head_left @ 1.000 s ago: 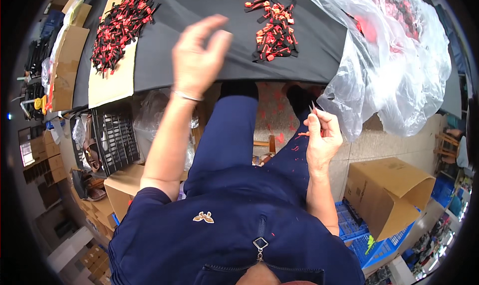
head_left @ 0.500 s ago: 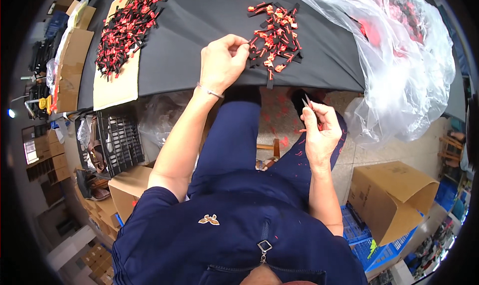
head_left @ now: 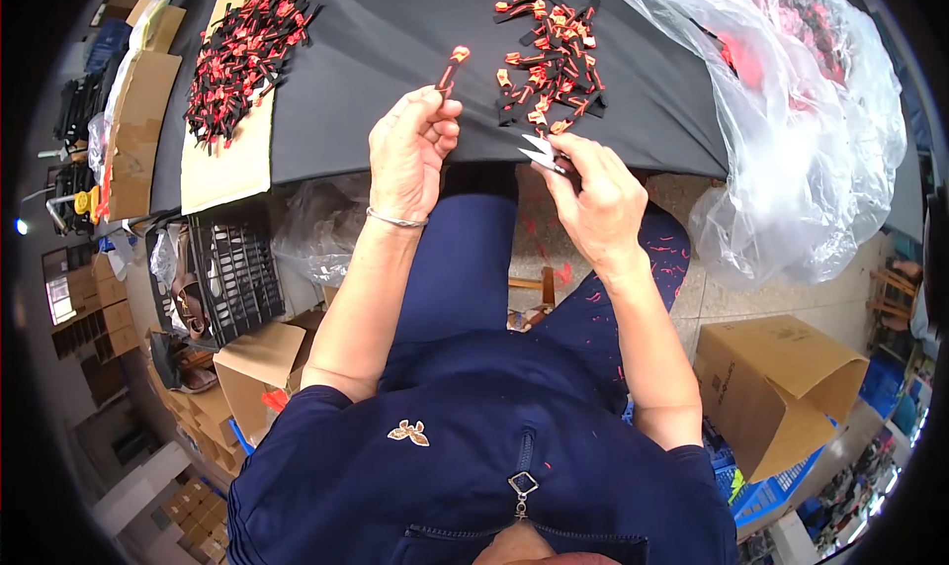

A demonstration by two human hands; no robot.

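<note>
The left hand (head_left: 410, 155) pinches a small black strip with a red-orange tip (head_left: 450, 69) between thumb and forefinger, the fingers closed tight on its lower end so the coloured tip stands up above the grip. The right hand (head_left: 598, 204) is curled shut around a pair of small metal snips (head_left: 539, 153), whose pale blades poke out toward the left hand, just beside it and a little below the held strip; whether the blades are parted cannot be told.

Trimming well would seem to call for keeping the strip upright and steady, bringing the blades square across it close above the pinching fingers, and keeping the fingertips out of the cut.

Just beyond the snips, on the dark grey cloth-covered table (head_left: 395, 31), lies a loose heap of similar black-and-red pieces (head_left: 549, 66). Well to the left of the left-hand grip, a larger pile of the same pieces (head_left: 247, 56) rests on a flat sheet of brown cardboard (head_left: 227, 165). To the right of the right hand, a crumpled clear plastic bag (head_left: 791, 140) hangs over the table edge.
</note>
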